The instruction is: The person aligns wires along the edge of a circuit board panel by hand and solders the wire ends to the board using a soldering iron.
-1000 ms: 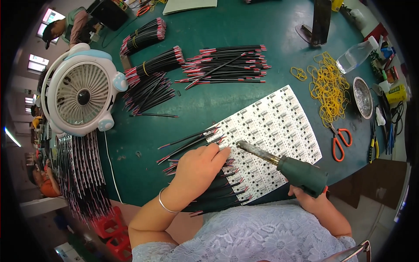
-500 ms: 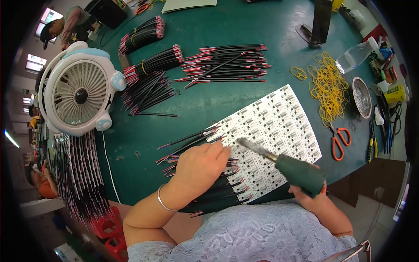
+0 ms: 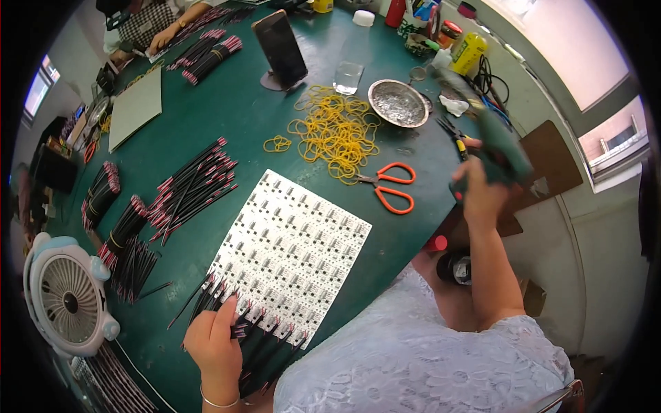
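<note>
My left hand (image 3: 215,347) is closed at the near-left edge of a white circuit board panel (image 3: 303,234). Short black wires (image 3: 239,330) stick out beside its pinched fingers. More black wires with reddish ends (image 3: 265,347) lie in a row along that edge, their tips on the panel. Off to the right, my right hand (image 3: 480,193) grips a soldering iron (image 3: 506,148) with a thick green handle, blurred by motion. The iron is raised away from the panel, its front end near a metal bowl (image 3: 398,103) of silvery material.
Yellow rubber bands (image 3: 334,131) and orange-handled scissors (image 3: 392,187) lie beyond the panel. Pliers (image 3: 454,138), a clear bottle (image 3: 350,65) and a propped phone (image 3: 281,51) stand farther off. Loose wires (image 3: 193,189), bundles and a fan (image 3: 69,299) are left. A co-worker's hand (image 3: 165,38) works across the table.
My view has turned right. My right hand has carried the soldering iron from over the panel to the table's right side. My left hand stays at the wires on the panel's edge.
</note>
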